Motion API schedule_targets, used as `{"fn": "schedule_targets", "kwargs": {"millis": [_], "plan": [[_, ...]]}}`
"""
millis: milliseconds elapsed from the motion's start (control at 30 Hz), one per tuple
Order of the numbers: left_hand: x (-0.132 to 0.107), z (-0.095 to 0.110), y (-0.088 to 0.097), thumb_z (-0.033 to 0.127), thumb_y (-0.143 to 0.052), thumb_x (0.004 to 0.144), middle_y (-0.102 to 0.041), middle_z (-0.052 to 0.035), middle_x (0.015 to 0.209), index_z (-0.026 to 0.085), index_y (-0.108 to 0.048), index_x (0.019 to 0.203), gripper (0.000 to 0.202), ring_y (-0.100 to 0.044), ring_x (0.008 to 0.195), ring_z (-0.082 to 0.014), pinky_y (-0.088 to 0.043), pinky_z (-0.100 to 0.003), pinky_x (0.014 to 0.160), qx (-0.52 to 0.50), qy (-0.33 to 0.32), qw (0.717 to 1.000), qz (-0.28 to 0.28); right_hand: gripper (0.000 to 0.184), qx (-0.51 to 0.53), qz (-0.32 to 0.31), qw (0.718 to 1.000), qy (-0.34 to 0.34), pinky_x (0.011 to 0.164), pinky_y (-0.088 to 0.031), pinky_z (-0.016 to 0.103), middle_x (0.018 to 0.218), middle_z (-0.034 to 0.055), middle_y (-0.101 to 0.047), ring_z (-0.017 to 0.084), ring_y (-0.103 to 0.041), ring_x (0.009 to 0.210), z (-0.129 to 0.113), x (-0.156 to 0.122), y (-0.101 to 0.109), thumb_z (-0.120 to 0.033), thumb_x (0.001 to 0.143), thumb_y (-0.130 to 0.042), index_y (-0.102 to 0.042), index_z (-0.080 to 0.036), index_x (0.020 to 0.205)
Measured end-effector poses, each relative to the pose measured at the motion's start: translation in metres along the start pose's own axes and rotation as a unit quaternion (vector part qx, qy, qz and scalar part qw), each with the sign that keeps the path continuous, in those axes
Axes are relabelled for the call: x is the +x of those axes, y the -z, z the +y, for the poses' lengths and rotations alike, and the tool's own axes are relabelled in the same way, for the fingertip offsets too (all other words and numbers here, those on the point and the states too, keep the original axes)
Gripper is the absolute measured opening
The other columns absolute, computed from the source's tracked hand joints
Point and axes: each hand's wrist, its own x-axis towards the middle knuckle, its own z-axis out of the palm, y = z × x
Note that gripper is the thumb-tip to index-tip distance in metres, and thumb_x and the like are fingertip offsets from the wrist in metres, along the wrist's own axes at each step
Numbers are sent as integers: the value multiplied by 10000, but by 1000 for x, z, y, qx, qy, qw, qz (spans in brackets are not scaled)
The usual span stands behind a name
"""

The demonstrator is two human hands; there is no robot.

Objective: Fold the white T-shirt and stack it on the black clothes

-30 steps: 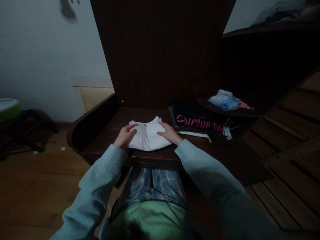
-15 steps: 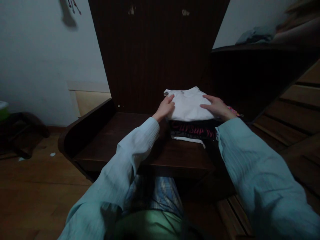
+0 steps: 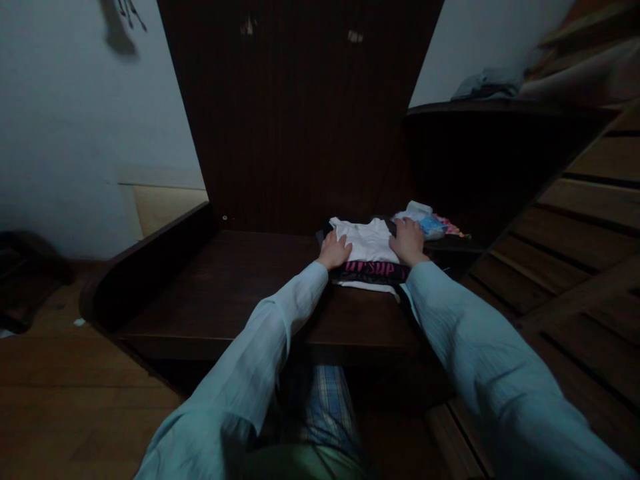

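Observation:
A folded white shirt (image 3: 366,241) lies on top of a small stack of folded clothes. Below it in the stack shows a black garment (image 3: 375,269) with pink lettering, and a white edge of cloth under that. My left hand (image 3: 335,251) rests flat on the shirt's left edge, thumb spread inward. At the right edge lies my right hand (image 3: 409,241), fingers apart, touching the shirt. Just behind my right hand are a white and blue bundle (image 3: 431,225) and a pink patterned cloth (image 3: 450,228).
The stack sits on a dark wooden shelf (image 3: 250,280) with a raised left side panel (image 3: 145,257) and a tall back board (image 3: 300,120). To the right stand a higher shelf (image 3: 500,110) bearing folded cloth (image 3: 487,83), and wooden slats (image 3: 550,233).
The white shirt has come down flat onto the stack, and both hands have loosened to lie on it. My view has shifted, revealing the bundle behind my right hand.

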Motion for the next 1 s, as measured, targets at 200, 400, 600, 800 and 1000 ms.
{"fn": "schedule_targets", "kwargs": {"millis": [200, 400, 600, 800, 1000], "plan": [[-9, -2, -3, 383, -224, 887, -283, -153, 1396, 114, -326, 1292, 496, -234, 1293, -237, -208, -367, 1036, 74, 18, 996, -46, 553, 63, -161, 982, 71, 1057, -195, 387, 1418, 106, -258, 244, -206, 1304, -14, 1, -34, -380, 837, -346, -320, -124, 1326], [-9, -7, -9, 374, -229, 892, -311, -164, 1379, 98, -331, 1294, 498, -249, 1286, -232, -216, -343, 1028, 82, 17, 996, -39, 639, 105, -267, 958, -23, 1049, -219, 372, 1443, 85, -198, 248, -197, 1310, -8, 1, -45, -491, 826, -330, -256, -153, 1363], [-10, -7, -12, 376, -229, 893, -350, -158, 1356, 106, -345, 1283, 488, -284, 1268, -228, -236, -349, 1016, 95, 17, 995, -26, 533, 72, -315, 942, -88, 988, -295, 402, 1367, 106, -365, 277, -337, 1242, -21, 13, -33, -418, 830, -344, -404, -155, 1290], [-16, 2, -11, 353, -263, 885, -430, -180, 1282, 86, -398, 1239, 464, -352, 1214, -249, -289, -369, 976, 139, 11, 990, -3, 518, -13, -182, 976, -120, 952, -279, 474, 1305, 250, -381, 354, -346, 1207, -90, 24, -21, -301, 794, -432, -441, -25, 1232], [-16, 0, -14, 333, -279, 880, -430, -195, 1271, 81, -441, 1223, 455, -398, 1173, -278, -332, -380, 941, 141, -5, 990, -1, 603, 108, -179, 976, 60, 1006, -221, 457, 1417, 108, -261, 287, -232, 1284, -134, 25, -46, -490, 800, -410, -346, -180, 1312]]}}
